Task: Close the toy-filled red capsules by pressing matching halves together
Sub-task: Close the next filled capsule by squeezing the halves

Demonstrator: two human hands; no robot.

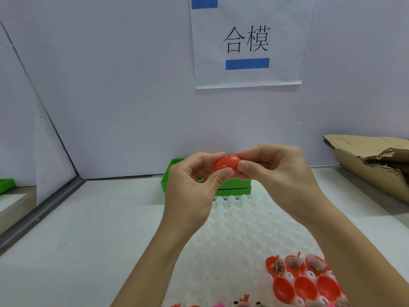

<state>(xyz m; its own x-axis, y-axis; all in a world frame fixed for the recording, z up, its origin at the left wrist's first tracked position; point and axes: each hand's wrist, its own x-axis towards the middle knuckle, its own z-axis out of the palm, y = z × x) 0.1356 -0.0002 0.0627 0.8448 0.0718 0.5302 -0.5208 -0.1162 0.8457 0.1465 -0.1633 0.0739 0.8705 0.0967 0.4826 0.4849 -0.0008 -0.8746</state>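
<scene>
Head camera view: above a white bench (77, 240), a person holds one red capsule (225, 163) at centre frame. Left hand (194, 187) pinches its left half, right hand (272, 173) pinches its right half; a seam line shows between them, so the halves appear joined or nearly so. Behind it sits a green bin (232, 188). At five o'clock, open red halves (305, 289) and toy-filled halves (294, 265) wait in a white tray (239, 235). Next likely: a firm squeeze, then setting it aside.
</scene>
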